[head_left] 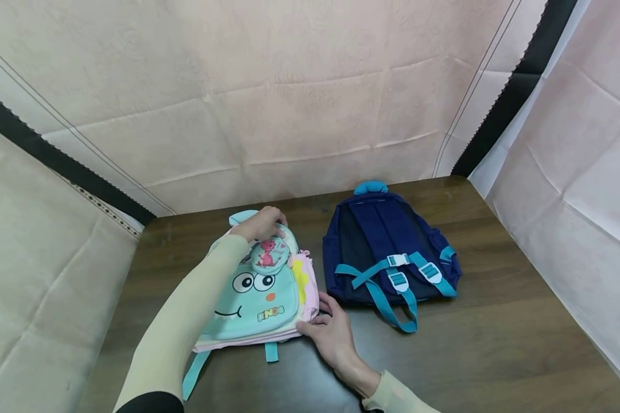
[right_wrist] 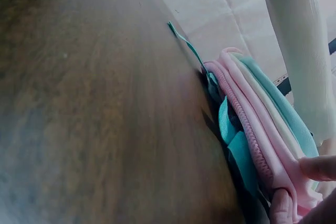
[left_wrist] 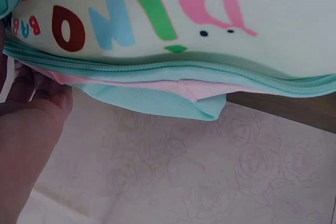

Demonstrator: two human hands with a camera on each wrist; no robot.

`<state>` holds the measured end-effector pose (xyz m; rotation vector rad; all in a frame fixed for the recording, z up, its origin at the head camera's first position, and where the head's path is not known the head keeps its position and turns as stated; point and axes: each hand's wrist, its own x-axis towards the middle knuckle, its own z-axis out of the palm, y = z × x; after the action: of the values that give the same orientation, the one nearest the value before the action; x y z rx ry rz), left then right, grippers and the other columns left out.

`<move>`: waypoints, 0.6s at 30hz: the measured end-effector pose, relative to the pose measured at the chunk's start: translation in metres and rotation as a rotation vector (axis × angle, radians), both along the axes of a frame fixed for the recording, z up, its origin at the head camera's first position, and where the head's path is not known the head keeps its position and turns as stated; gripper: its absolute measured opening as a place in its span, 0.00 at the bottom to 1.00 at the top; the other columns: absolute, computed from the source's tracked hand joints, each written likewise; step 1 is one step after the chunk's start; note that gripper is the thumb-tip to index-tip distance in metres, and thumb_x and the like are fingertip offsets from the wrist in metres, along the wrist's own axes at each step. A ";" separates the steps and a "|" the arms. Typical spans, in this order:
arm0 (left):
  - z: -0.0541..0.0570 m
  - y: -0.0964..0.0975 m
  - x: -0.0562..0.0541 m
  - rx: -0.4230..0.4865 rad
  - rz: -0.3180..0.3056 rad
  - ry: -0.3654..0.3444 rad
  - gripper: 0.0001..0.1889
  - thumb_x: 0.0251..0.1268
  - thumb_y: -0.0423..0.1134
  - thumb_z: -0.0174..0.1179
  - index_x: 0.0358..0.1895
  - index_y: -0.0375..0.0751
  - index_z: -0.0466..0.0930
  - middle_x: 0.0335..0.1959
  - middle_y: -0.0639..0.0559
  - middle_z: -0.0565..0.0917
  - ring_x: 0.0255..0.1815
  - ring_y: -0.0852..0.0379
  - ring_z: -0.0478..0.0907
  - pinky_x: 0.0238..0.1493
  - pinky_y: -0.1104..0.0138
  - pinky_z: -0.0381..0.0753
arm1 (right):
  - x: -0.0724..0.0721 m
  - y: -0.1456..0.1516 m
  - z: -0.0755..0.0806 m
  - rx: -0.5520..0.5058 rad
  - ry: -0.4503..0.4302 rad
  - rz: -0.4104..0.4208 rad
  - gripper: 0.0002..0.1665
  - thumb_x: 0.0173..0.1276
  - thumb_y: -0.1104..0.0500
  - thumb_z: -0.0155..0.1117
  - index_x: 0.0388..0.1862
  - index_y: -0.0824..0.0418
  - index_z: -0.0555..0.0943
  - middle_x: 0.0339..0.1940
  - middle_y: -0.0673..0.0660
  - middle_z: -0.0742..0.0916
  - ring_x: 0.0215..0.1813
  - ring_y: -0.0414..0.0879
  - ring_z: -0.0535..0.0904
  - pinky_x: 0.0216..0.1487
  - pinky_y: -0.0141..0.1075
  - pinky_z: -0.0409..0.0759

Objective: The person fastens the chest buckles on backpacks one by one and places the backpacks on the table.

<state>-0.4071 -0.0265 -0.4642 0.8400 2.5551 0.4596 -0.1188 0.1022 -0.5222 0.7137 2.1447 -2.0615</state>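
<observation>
A small mint-and-pink children's backpack (head_left: 284,289) lies front side up on the table, with big cartoon eyes, a smile and a round pink-figure patch (head_left: 270,255). My left hand (head_left: 263,225) grips its top edge near the mint carry loop (head_left: 241,217). In the left wrist view those fingers curl behind the mint zip (left_wrist: 173,71), below colourful printed letters. At the lower right corner, my right hand (head_left: 336,338) pinches the pink side. The right wrist view shows its thumb (right_wrist: 317,168) on the front and a finger (right_wrist: 282,205) underneath, beside the pink zip (right_wrist: 247,129).
To the right, a navy backpack (head_left: 377,229) lies with its back panel up, its turquoise straps (head_left: 387,304) and white buckles on top. Mint straps (head_left: 195,373) of the small backpack trail toward the near side. Pale fabric walls (head_left: 299,115) enclose the brown wooden table (head_left: 496,321).
</observation>
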 end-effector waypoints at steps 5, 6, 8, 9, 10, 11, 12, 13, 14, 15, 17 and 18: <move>0.007 -0.006 0.002 0.030 0.020 0.028 0.17 0.77 0.40 0.69 0.64 0.42 0.86 0.60 0.43 0.85 0.59 0.45 0.80 0.67 0.52 0.87 | 0.004 0.000 0.006 -0.035 0.042 0.000 0.54 0.62 0.67 0.83 0.84 0.61 0.67 0.75 0.66 0.81 0.44 0.45 0.85 0.45 0.33 0.89; 0.009 -0.007 0.002 0.033 0.023 0.031 0.17 0.78 0.41 0.69 0.64 0.43 0.86 0.60 0.43 0.85 0.59 0.45 0.79 0.67 0.52 0.87 | 0.004 0.000 0.007 -0.038 0.050 0.001 0.54 0.62 0.67 0.83 0.84 0.62 0.67 0.74 0.66 0.81 0.44 0.45 0.85 0.45 0.33 0.89; 0.013 -0.008 0.003 0.043 0.022 0.033 0.17 0.77 0.40 0.69 0.64 0.43 0.86 0.60 0.43 0.85 0.60 0.45 0.79 0.66 0.53 0.87 | 0.005 0.000 0.010 -0.040 0.070 0.003 0.54 0.62 0.67 0.83 0.84 0.63 0.67 0.74 0.67 0.81 0.44 0.45 0.85 0.45 0.32 0.89; 0.015 -0.009 0.003 0.047 0.019 0.033 0.17 0.77 0.40 0.69 0.64 0.43 0.86 0.60 0.43 0.85 0.59 0.45 0.79 0.65 0.53 0.87 | 0.006 0.001 0.011 -0.038 0.079 0.004 0.53 0.62 0.67 0.83 0.84 0.63 0.67 0.74 0.67 0.81 0.44 0.45 0.85 0.46 0.32 0.89; 0.017 -0.009 0.003 0.055 0.021 0.027 0.17 0.77 0.40 0.69 0.64 0.43 0.86 0.60 0.43 0.85 0.59 0.45 0.79 0.64 0.54 0.87 | 0.006 0.001 0.012 -0.037 0.091 0.004 0.53 0.61 0.67 0.83 0.83 0.63 0.67 0.74 0.67 0.81 0.44 0.45 0.85 0.46 0.32 0.89; 0.019 -0.009 0.003 0.062 0.023 0.024 0.17 0.77 0.39 0.69 0.64 0.43 0.86 0.59 0.43 0.85 0.59 0.45 0.79 0.63 0.55 0.87 | 0.006 0.001 0.013 -0.035 0.101 0.004 0.53 0.61 0.68 0.83 0.83 0.64 0.68 0.74 0.68 0.81 0.44 0.46 0.85 0.46 0.31 0.89; 0.021 -0.010 0.003 0.068 0.021 0.024 0.17 0.77 0.39 0.69 0.64 0.42 0.86 0.59 0.43 0.85 0.59 0.45 0.79 0.62 0.55 0.88 | 0.007 0.001 0.014 -0.030 0.114 0.005 0.53 0.61 0.68 0.83 0.83 0.64 0.68 0.74 0.68 0.81 0.44 0.46 0.86 0.46 0.31 0.89; 0.022 -0.010 0.003 0.077 0.019 0.023 0.17 0.77 0.39 0.69 0.64 0.42 0.86 0.59 0.42 0.85 0.59 0.45 0.80 0.61 0.56 0.88 | 0.007 0.001 0.015 -0.023 0.130 0.007 0.52 0.61 0.68 0.83 0.82 0.65 0.68 0.74 0.69 0.81 0.44 0.46 0.86 0.46 0.31 0.89; 0.024 -0.010 0.004 0.083 0.017 0.022 0.16 0.77 0.38 0.69 0.63 0.42 0.87 0.59 0.42 0.84 0.58 0.45 0.80 0.59 0.57 0.88 | 0.007 0.002 0.016 -0.018 0.137 0.007 0.52 0.61 0.68 0.83 0.82 0.65 0.68 0.74 0.69 0.81 0.44 0.46 0.86 0.46 0.30 0.89; 0.025 -0.011 0.004 0.092 0.020 0.020 0.16 0.77 0.38 0.69 0.63 0.42 0.87 0.59 0.42 0.84 0.58 0.45 0.80 0.57 0.57 0.88 | 0.008 0.002 0.017 -0.010 0.142 0.007 0.52 0.62 0.67 0.83 0.82 0.65 0.68 0.74 0.68 0.81 0.43 0.46 0.86 0.46 0.30 0.89; 0.028 -0.012 0.005 0.107 0.018 0.023 0.15 0.77 0.38 0.69 0.62 0.41 0.87 0.59 0.41 0.84 0.57 0.45 0.80 0.55 0.58 0.89 | 0.009 0.002 0.020 0.002 0.148 0.008 0.51 0.62 0.66 0.83 0.82 0.65 0.69 0.73 0.68 0.82 0.43 0.46 0.86 0.46 0.29 0.89; 0.029 -0.012 0.005 0.111 0.015 0.025 0.15 0.76 0.38 0.70 0.62 0.41 0.87 0.59 0.41 0.84 0.57 0.45 0.80 0.55 0.58 0.89 | 0.009 0.002 0.021 0.007 0.149 0.008 0.51 0.62 0.66 0.83 0.82 0.64 0.69 0.72 0.68 0.82 0.43 0.46 0.86 0.46 0.29 0.89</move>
<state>-0.4020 -0.0385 -0.4355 0.8702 2.5805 0.6034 -0.1096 0.1040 -0.5007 0.5676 2.2281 -2.1685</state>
